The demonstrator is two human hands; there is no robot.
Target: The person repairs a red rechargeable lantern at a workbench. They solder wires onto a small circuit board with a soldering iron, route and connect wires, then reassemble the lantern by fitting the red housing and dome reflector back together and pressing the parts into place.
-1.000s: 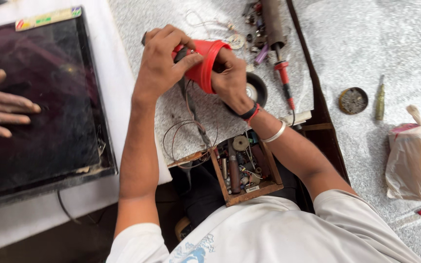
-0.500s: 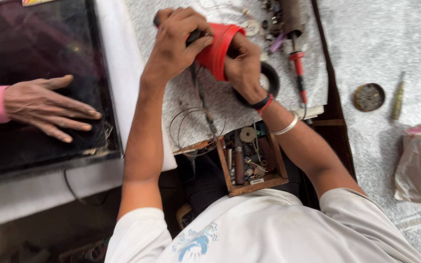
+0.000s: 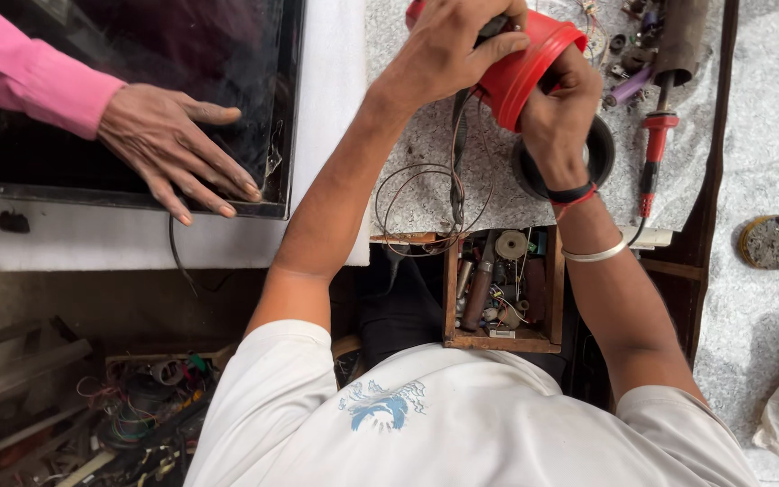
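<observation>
My left hand (image 3: 451, 47) and my right hand (image 3: 559, 122) are both closed on a red plastic cup (image 3: 523, 65), held just above the speckled grey bench top (image 3: 426, 194). My left hand wraps over the cup's top, with a dark object partly hidden under its fingers. My right hand grips the cup's lower rim. A thin dark cable and wire loops (image 3: 426, 203) hang and lie below the cup. A black ring (image 3: 599, 155) sits under my right wrist.
Another person's hand (image 3: 173, 149) in a pink sleeve rests flat on a dark flat screen (image 3: 137, 54) at the left. An open wooden drawer (image 3: 502, 289) holds small parts. A red-handled soldering iron (image 3: 653, 153), a round tin (image 3: 771, 242) and floor clutter (image 3: 137, 415) are around.
The other person's hand has slid to the right across the screen, its pink sleeve now in view. My hands stay on the red cup, now higher in the view.
</observation>
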